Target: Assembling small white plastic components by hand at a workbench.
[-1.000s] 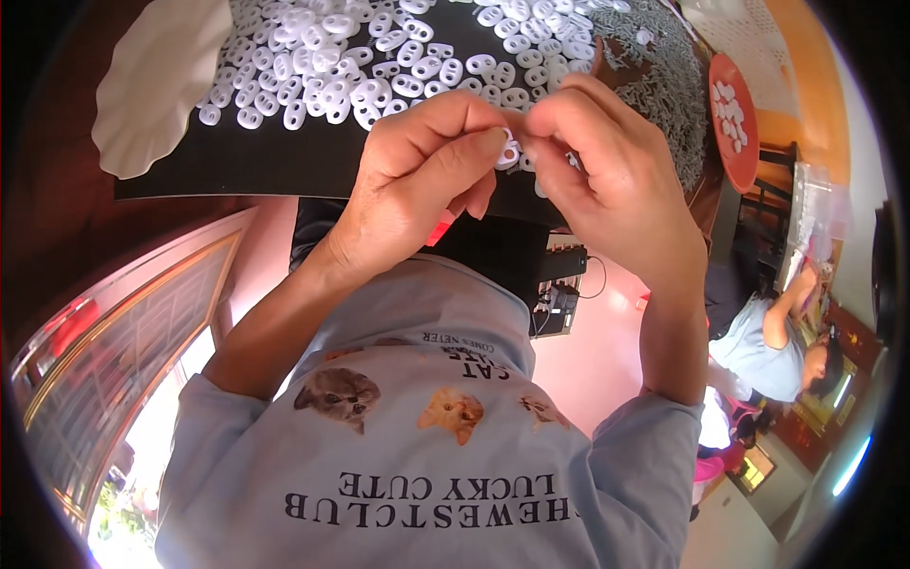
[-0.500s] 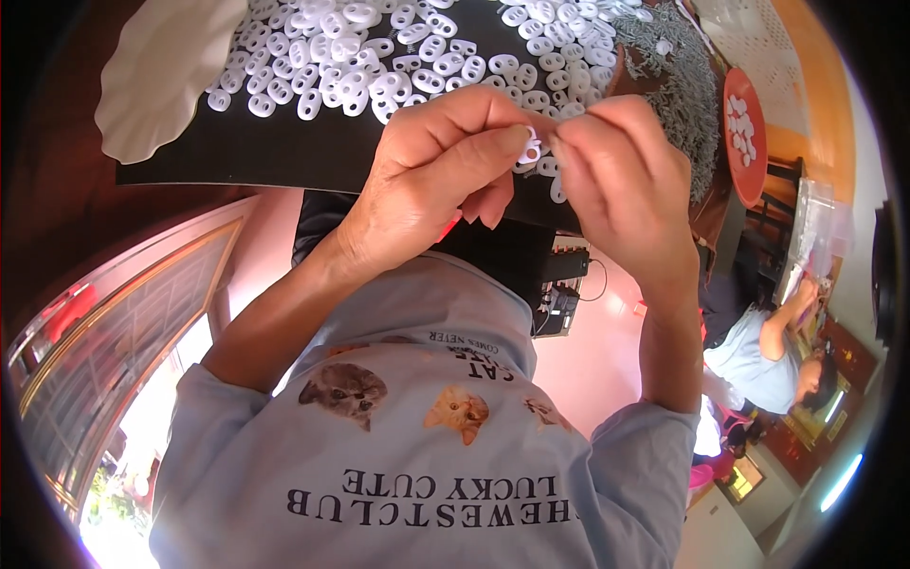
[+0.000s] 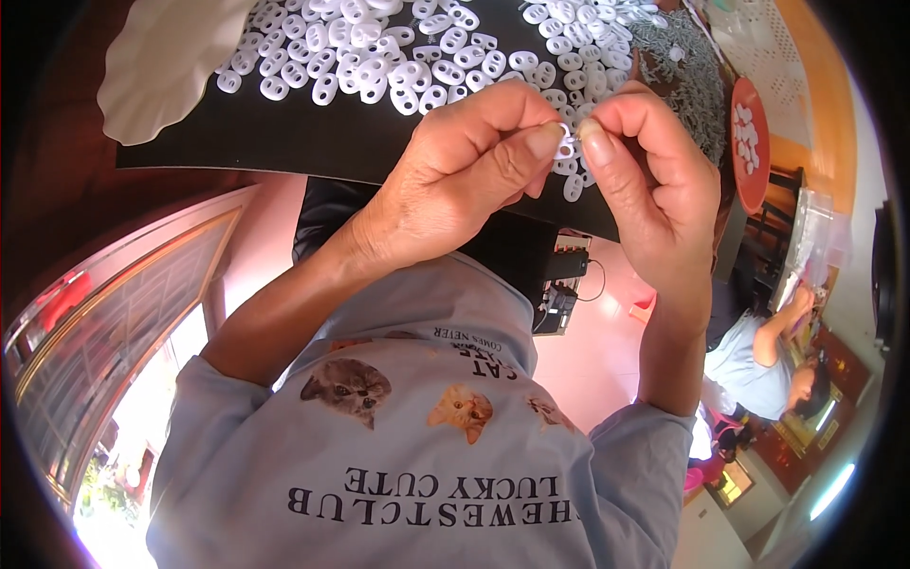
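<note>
While both the left hand (image 3: 455, 180) and right hand (image 3: 654, 180) pinch one small white plastic two-hole piece (image 3: 566, 147), glossy oval duplicates (image 3: 379, 57) litter the matte black board (image 3: 284, 142).

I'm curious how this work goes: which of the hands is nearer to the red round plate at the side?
The right hand. It is just beside the red round plate, at its inner edge, while the left hand sits farther off, beyond the right one.
</note>
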`<state>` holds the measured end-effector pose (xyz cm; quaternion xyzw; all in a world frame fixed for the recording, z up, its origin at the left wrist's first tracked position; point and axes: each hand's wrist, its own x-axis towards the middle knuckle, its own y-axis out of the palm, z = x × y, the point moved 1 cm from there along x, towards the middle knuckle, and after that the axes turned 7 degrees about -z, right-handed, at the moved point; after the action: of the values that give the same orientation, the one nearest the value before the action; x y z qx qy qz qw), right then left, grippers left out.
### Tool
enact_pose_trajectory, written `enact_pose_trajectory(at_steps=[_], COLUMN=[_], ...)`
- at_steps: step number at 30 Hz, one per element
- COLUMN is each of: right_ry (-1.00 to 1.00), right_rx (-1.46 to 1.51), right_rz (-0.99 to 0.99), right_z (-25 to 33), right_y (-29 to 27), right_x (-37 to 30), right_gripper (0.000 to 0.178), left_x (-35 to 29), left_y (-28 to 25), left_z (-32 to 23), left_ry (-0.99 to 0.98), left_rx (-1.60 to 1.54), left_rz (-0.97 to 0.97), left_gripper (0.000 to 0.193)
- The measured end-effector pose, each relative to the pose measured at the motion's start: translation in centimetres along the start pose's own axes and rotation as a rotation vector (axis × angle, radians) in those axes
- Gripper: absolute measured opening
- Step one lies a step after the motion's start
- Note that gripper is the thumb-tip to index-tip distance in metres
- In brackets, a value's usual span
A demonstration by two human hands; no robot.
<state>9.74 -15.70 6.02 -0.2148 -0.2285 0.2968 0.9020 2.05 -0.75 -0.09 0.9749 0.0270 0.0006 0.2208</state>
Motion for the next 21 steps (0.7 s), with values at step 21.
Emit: enact_pose_trajectory(at_steps=[21], right_ry=[-0.046], right_rx=[-0.234], right_rz=[-0.071], right_z=[0.7], right_y=[2.4], right_x=[-0.5], right_gripper=[0.008], left_x=[-0.1], left_y=[-0.1], left_z=[0.6], left_ry=[0.032], left_rx=[-0.003], left_rz=[-0.088], left_gripper=[0.018])
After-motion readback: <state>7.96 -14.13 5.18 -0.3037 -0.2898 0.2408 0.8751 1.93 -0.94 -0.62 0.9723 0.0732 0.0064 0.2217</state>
